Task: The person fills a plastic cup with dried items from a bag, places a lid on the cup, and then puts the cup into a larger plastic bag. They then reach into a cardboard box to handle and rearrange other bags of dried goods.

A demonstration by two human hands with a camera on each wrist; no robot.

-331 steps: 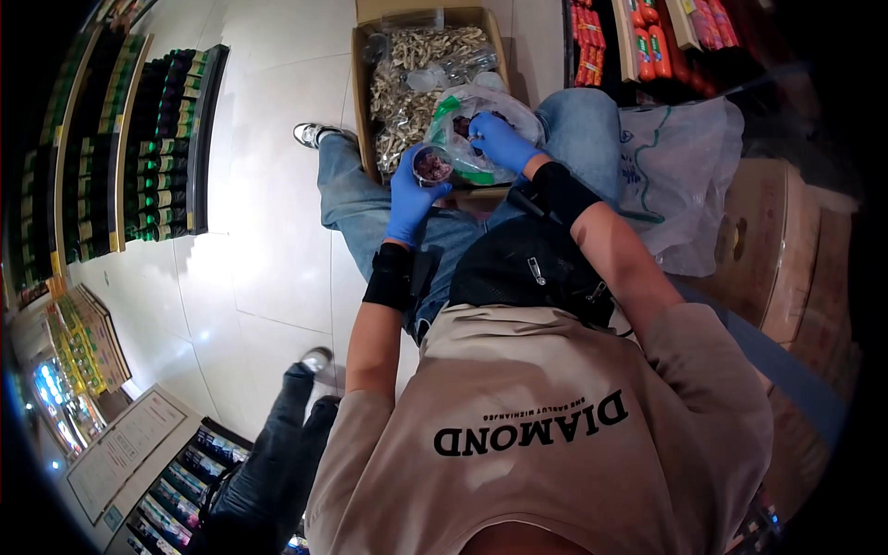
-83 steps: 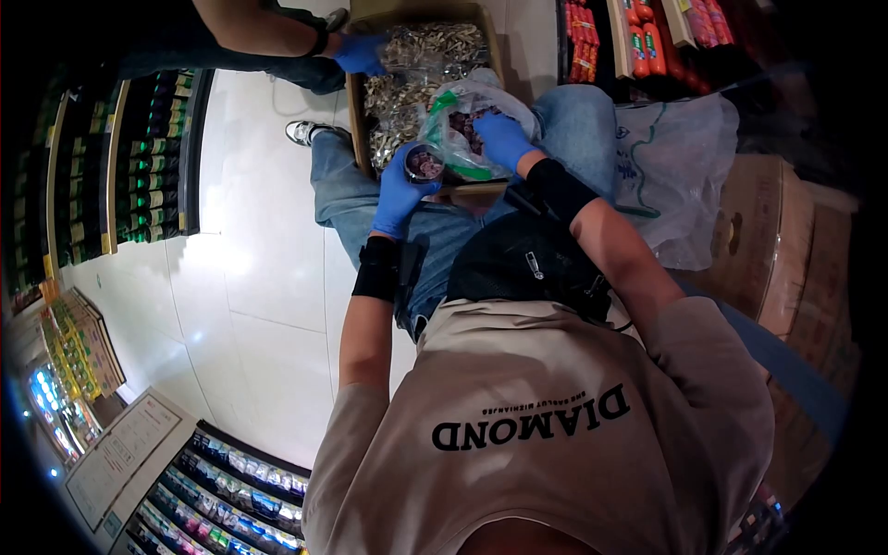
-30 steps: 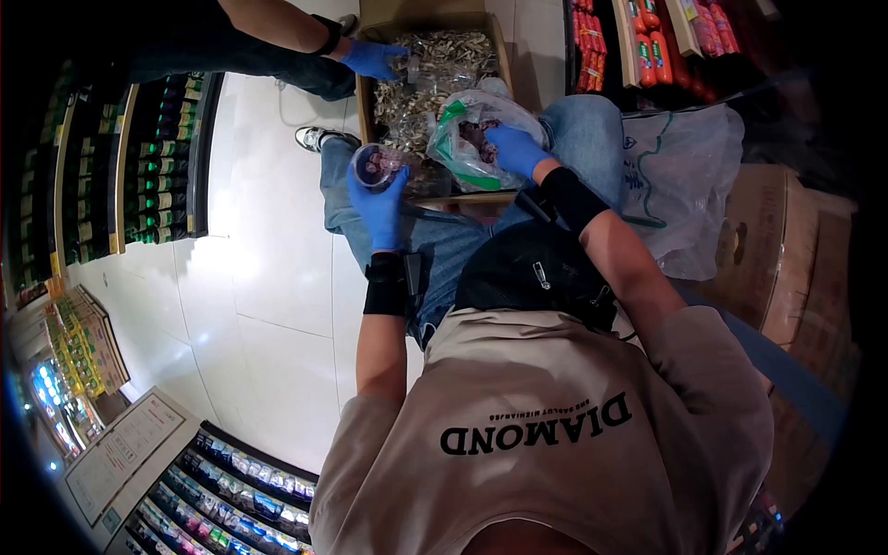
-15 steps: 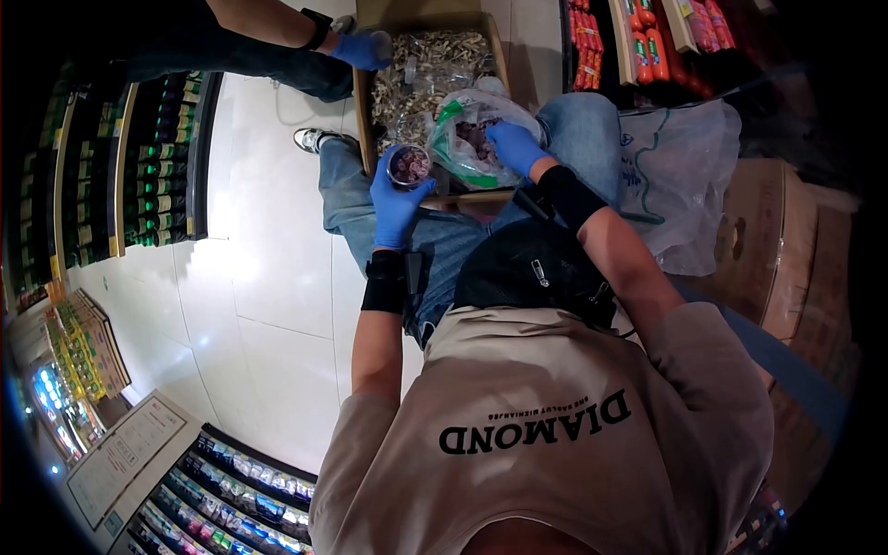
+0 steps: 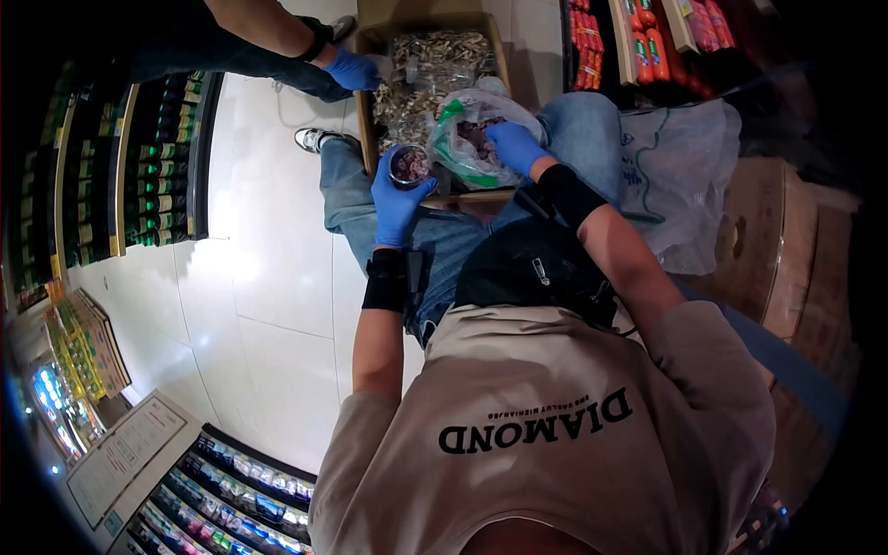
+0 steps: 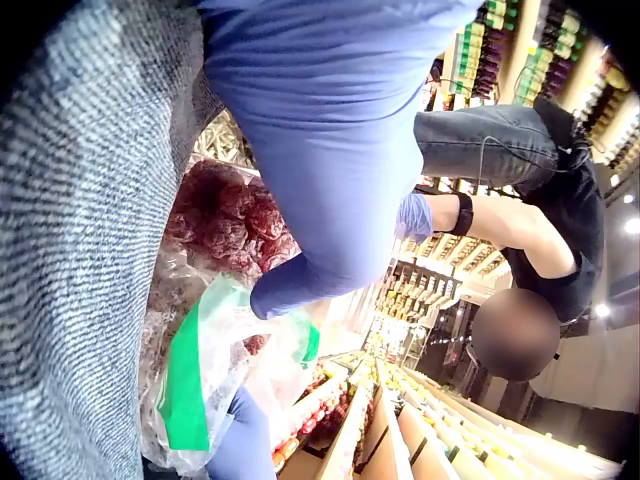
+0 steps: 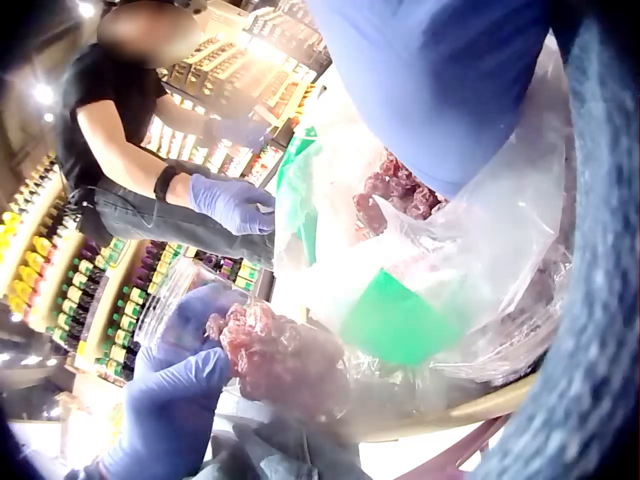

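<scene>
In the head view my blue-gloved left hand (image 5: pixel 395 208) grips a round clear plastic tub (image 5: pixel 396 169) with fingers and thumb about its side. Wrinkled, dark reddish dried fruit (image 7: pixel 265 355) fills much of the tub; the right wrist view shows it close up. My right hand (image 5: pixel 518 148), also gloved in blue, reaches into a clear plastic bag (image 5: pixel 516 109) with a green stripe. More of the same fruit (image 5: pixel 476 139) lies in that bag, around the right fingertips, which are hidden there. The tub is just left of the bag.
Beneath the bag stands a cardboard box (image 5: pixel 500 51) of packets with pale dried slices (image 5: pixel 444 51). Another person's gloved hand (image 5: pixel 353 70) is over its left side. A plastic sheet (image 5: pixel 684 185) and cartons (image 5: pixel 740 231) are at right; bottle shelves (image 5: pixel 166 157) at left.
Over the last second my left hand has brought the tub rightward, nearer the bag. My right hand stays in the bag. The other person's hand has shifted slightly left at the box.
</scene>
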